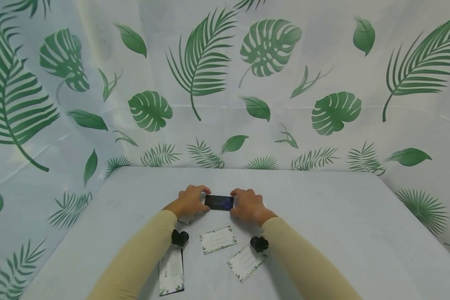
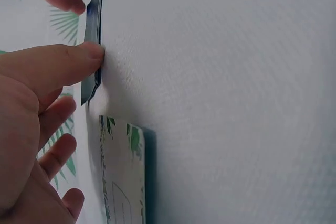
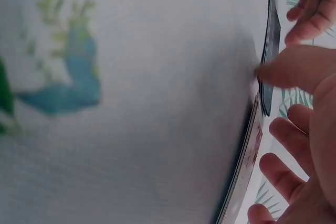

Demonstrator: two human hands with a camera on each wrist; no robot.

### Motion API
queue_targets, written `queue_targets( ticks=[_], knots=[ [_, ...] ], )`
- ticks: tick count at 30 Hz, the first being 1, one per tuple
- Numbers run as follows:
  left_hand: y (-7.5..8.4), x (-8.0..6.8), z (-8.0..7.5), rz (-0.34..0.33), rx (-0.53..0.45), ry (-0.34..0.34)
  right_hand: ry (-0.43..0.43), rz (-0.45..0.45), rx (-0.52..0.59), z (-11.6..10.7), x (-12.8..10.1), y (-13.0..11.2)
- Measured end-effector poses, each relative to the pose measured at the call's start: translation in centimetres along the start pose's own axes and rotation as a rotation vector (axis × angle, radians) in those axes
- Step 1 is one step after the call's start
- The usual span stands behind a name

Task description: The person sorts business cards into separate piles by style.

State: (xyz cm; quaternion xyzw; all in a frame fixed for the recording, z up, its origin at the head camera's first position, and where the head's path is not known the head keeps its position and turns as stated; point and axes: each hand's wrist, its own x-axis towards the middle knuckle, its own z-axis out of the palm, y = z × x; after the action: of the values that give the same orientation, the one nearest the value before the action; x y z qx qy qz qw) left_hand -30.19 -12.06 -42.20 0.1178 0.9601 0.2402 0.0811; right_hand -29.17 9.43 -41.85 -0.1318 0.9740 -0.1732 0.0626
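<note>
A small dark card (image 1: 219,202) lies flat on the table, held at its two short ends. My left hand (image 1: 199,199) pinches the left end; its thumb (image 2: 79,59) presses the card's thin edge (image 2: 93,35). On the right end my right hand (image 1: 238,201) grips the same way, with its thumb (image 3: 294,69) on the card's edge (image 3: 270,40). The other fingers of both hands hang curled behind the card. Each wrist view shows the opposite hand's fingertips at the card's far end.
Several white leaf-printed cards lie nearer me on the pale table (image 1: 341,216): one in the middle (image 1: 217,239), one to the right (image 1: 246,262), one to the left (image 1: 171,271), one partly under my left hand (image 1: 187,219). A leaf-patterned curtain (image 1: 270,83) encloses the table.
</note>
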Motion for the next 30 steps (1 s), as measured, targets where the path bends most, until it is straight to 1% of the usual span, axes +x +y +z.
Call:
queue_targets(
  ticks=[9,12,18,24,27,30],
  knots=[
    [0.05,-0.17,-0.01,-0.042,-0.022,-0.006,-0.003,-0.005,-0.024,0.30,-0.03,0.69],
    [0.19,-0.11,-0.02,-0.052,0.003,-0.006,-0.015,0.006,-0.045,0.18,-0.08,0.66],
    [0.69,-0.05,-0.29,-0.047,0.061,-0.023,-0.054,0.022,-0.091,-0.13,-0.04,0.34],
    [0.80,0.03,-0.43,-0.060,0.096,-0.031,-0.064,0.027,-0.079,-0.31,-0.02,0.03],
    [0.75,0.12,-0.42,-0.065,0.091,-0.031,-0.061,0.034,-0.066,-0.14,-0.04,0.09],
    [0.64,0.13,-0.20,-0.066,0.056,-0.025,-0.055,0.047,-0.056,0.10,-0.17,0.16]
  ],
)
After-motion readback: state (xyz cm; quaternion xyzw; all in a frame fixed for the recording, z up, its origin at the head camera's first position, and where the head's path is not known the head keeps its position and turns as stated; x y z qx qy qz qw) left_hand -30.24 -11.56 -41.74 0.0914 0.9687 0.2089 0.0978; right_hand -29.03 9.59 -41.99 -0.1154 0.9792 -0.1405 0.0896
